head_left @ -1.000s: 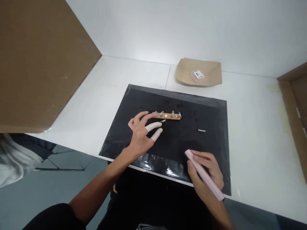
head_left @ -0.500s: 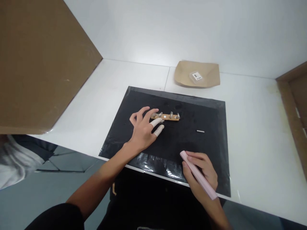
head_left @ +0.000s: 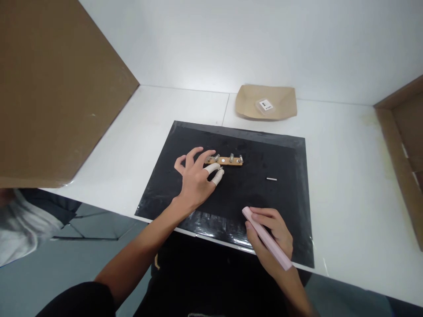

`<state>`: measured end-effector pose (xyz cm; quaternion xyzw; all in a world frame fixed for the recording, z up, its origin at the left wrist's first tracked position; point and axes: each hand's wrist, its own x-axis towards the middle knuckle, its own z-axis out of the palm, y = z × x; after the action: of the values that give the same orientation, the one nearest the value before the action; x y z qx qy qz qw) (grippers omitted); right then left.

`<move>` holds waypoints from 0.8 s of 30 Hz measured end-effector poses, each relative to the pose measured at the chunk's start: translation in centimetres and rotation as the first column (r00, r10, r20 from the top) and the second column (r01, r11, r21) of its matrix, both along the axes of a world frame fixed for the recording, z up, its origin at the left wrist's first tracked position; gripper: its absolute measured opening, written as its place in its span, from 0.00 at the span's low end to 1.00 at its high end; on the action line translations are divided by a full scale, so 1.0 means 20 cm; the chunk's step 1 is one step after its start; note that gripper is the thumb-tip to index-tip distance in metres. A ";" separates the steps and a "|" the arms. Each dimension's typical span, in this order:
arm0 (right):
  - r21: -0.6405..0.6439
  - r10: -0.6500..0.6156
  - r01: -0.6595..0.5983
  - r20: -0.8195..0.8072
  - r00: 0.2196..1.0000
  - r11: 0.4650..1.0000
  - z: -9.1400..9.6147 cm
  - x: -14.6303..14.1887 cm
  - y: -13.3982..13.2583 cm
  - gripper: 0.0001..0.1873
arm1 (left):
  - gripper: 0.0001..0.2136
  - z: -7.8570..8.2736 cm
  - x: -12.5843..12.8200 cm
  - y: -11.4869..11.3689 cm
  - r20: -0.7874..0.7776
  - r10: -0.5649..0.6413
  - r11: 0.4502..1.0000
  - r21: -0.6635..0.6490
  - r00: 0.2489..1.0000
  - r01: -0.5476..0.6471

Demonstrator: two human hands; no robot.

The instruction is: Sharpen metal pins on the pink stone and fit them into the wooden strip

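My left hand [head_left: 198, 180] is over the black mat, with white coverings on its thumb and index finger. Their tips are closed on a small shiny metal piece [head_left: 220, 168], too small to name. Just beyond them lies a narrow tan strip [head_left: 226, 161] with several grey metal parts standing on it and white round spots. Its left end is partly hidden by my fingers. Nearer the table's front edge, my right hand [head_left: 272, 233] grips a long pale pink faceted stick [head_left: 268, 240], tilted with its far end toward the upper left.
A short thin silver rod [head_left: 271, 179] lies on the black mat [head_left: 284, 154]. Behind the mat, a brown paper tray [head_left: 284, 103] holds a small clear labelled case [head_left: 265, 106]. Cardboard panels [head_left: 59, 97] flank the white table. Part of another person's clothing [head_left: 28, 224] shows at left.
My left thumb and index finger have come together at the small metal piece. The right hand still holds the pink stick. The whole view has shifted slightly.
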<state>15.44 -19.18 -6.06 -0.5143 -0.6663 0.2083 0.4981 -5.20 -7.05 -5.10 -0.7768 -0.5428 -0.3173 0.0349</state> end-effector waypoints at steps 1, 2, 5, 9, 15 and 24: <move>0.000 0.001 -0.001 -0.002 1.000 1.000 0.00 0.00 0.00 0.15 | 0.02 0.01 0.00 0.00 0.009 -0.002 1.000 -0.004 1.000 0.002; 0.002 0.001 -0.001 -0.005 1.000 1.000 0.00 0.00 0.00 0.15 | 0.02 0.02 0.00 0.01 0.016 -0.004 1.000 -0.008 1.000 0.004; 0.004 0.012 -0.011 -0.020 1.000 1.000 -0.01 0.00 0.00 0.16 | 0.02 0.04 0.01 0.03 0.027 0.002 1.000 -0.011 1.000 -0.001; 0.000 0.009 -0.009 -0.032 0.999 1.000 -0.01 0.00 0.00 0.16 | 0.03 0.05 0.02 0.07 0.036 -0.009 1.000 -0.024 0.999 0.010; 0.000 0.004 -0.004 -0.030 1.000 1.000 -0.02 0.01 -0.01 0.15 | 0.04 0.03 0.04 0.06 0.029 -0.036 0.996 -0.085 0.999 0.038; -0.007 0.008 -0.008 -0.033 0.999 1.000 -0.01 0.01 -0.01 0.16 | 0.07 0.04 0.03 -0.01 0.016 -0.029 0.991 -0.128 0.999 0.031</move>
<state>15.69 -19.39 -6.32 -0.5098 -0.6594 0.2211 0.5064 -4.61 -7.32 -4.27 -0.7834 -0.5505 -0.2876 -0.0239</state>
